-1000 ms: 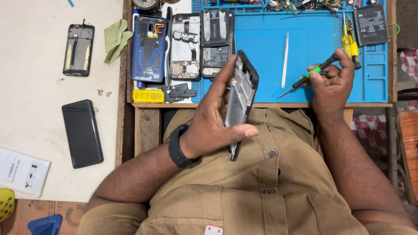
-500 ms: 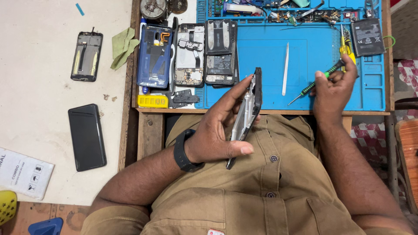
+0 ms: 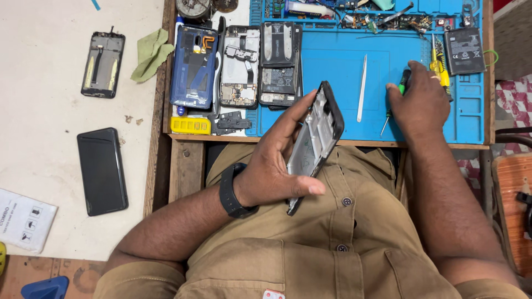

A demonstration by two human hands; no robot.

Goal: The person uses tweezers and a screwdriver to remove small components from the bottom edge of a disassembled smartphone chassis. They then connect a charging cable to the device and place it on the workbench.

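Observation:
My left hand, with a black band at the wrist, grips a black phone frame above my lap, its silver inner side tilted up toward me. My right hand rests on the blue work mat and is shut on a green-handled screwdriver, whose thin tip points down toward the mat's near edge. A white pry stick lies on the mat between the two hands.
Three opened phone bodies lie side by side at the mat's left, with a yellow part below them. A black battery sits far right. On the pale table at left are a black phone, a bare frame and a green cloth.
My left hand has turned the phone frame and lifted it a little toward the mat. My right hand has lowered onto the mat with the screwdriver.

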